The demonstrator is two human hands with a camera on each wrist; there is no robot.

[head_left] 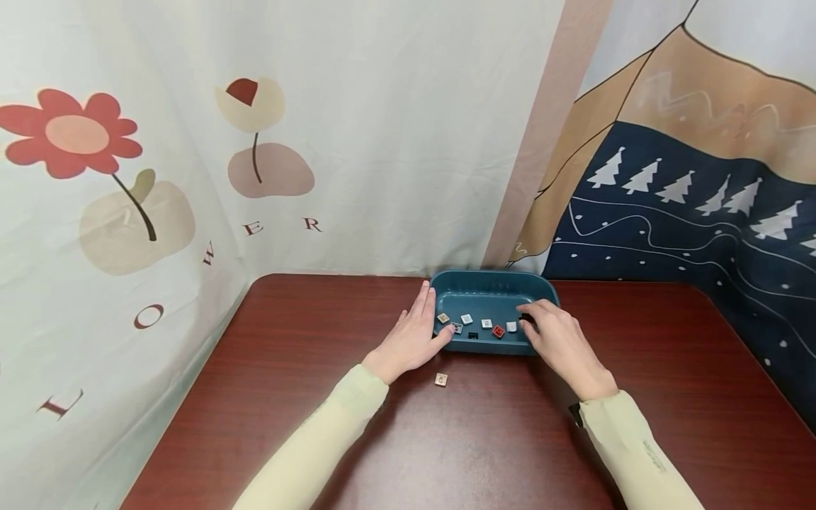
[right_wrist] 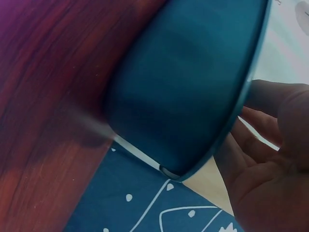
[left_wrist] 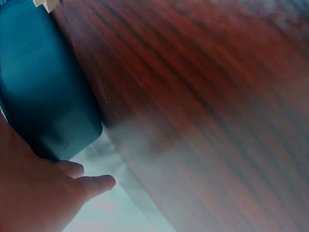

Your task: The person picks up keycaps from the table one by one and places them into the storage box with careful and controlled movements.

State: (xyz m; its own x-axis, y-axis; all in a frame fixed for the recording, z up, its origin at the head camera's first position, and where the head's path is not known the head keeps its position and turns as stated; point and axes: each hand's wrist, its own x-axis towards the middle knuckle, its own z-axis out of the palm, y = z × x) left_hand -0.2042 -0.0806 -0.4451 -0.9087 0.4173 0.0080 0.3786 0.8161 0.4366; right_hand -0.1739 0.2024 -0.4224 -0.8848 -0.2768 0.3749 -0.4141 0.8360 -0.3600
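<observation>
A blue oval tray [head_left: 491, 283] sits at the far side of the table, with several small square tiles inside along its near half. Among them are a red tile [head_left: 499, 331], a black tile [head_left: 473, 336] and a white tile [head_left: 467, 319]. My left hand [head_left: 413, 334] rests against the tray's left end, fingers straight, thumb over the near rim. Over the right end reaches my right hand [head_left: 561, 341], its thumb and fingers pinching a small black tile [head_left: 525, 318] inside. In the right wrist view, the tray wall [right_wrist: 178, 82] hides those fingertips.
A beige tile [head_left: 441, 380] lies on the reddish-brown table [head_left: 306, 333], in front of the tray. Behind the table hangs a pale curtain [head_left: 395, 142] with flower prints. A dark blue fabric with white trees [head_left: 676, 219] hangs at the right.
</observation>
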